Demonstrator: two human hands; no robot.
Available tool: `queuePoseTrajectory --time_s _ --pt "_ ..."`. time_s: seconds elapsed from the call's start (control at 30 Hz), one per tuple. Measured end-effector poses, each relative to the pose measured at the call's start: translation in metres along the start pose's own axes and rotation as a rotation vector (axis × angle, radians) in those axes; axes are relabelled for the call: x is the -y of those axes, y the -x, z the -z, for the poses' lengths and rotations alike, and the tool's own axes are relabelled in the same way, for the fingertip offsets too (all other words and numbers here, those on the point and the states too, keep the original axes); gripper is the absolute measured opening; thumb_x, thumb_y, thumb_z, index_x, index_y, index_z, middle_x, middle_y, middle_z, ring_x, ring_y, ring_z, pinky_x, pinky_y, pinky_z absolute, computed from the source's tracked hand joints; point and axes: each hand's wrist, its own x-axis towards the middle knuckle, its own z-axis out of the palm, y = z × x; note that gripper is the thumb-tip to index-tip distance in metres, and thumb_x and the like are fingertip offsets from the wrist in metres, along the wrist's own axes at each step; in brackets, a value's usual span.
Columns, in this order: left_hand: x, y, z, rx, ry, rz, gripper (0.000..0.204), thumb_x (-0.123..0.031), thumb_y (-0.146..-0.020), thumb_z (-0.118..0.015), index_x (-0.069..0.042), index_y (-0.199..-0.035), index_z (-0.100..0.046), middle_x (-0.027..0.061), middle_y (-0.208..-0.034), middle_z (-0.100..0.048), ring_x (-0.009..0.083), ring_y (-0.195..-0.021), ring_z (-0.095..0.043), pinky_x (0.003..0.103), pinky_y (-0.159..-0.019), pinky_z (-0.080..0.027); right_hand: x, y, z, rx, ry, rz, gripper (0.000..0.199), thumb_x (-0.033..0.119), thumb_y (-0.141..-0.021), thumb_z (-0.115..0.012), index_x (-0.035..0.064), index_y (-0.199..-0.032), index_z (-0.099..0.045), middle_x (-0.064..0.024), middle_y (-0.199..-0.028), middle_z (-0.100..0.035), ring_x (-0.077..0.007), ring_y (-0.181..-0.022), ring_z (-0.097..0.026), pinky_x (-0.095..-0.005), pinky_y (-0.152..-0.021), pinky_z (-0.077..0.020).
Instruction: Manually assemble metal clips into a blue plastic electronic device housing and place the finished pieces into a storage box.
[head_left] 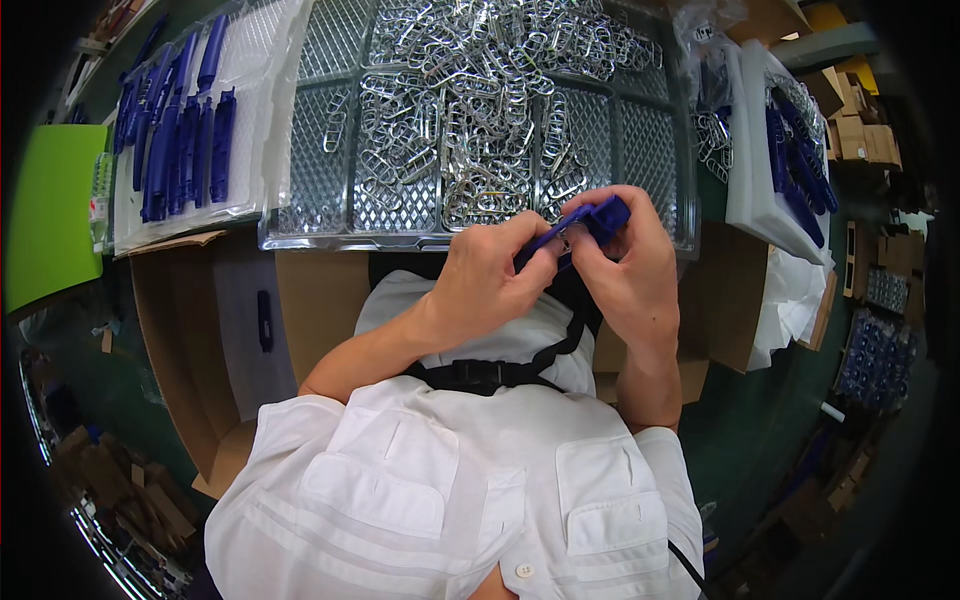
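While a clear, compartmented plastic tray heaped with silver wire loops spreads ahead, the left hand and right hand meet at its near edge, pinching opposite ends of a long, dark-blue plastic part between them, equally near, its long axis slanting rightward and away from the body.

Clips lie in the tray, parts to its left.

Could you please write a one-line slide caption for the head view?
Left hand and right hand grip a blue part by a compartmented tray holding shiny metal loops.
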Motion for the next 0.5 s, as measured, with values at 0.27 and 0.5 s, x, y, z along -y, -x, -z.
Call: queuePoseTrajectory --time_s 0.27,0.5 --pt "0.004 -0.007 0.004 -0.035 -0.191 -0.097 0.011 -0.009 -0.100 -0.069 0.002 -0.100 -0.070 0.0066 -0.068 -0.071 0.0080 -0.060 -0.067 0.025 -0.052 -0.051 0.003 -0.004 -0.006 -0.116 0.217 0.105 0.027 -0.002 -0.092 -0.075 -0.0005 -0.116 -0.061 -0.0057 -0.101 -0.073 -0.0087 -0.084 -0.070 -0.0253 -0.071 -0.0567" --pt "-0.028 -0.003 0.032 0.232 0.156 -0.054 0.038 -0.017 -0.100 -0.071 -0.002 -0.134 -0.066 0.0136 -0.093 -0.073 0.0215 -0.081 -0.071 0.033 -0.073 -0.054 0.002 -0.007 0.011 -0.096 -0.200 0.165 0.030 -0.012 -0.089 -0.071 -0.0018 -0.116 -0.062 -0.0101 -0.103 -0.071 -0.0157 -0.092 -0.070 -0.0273 -0.081 -0.0571"
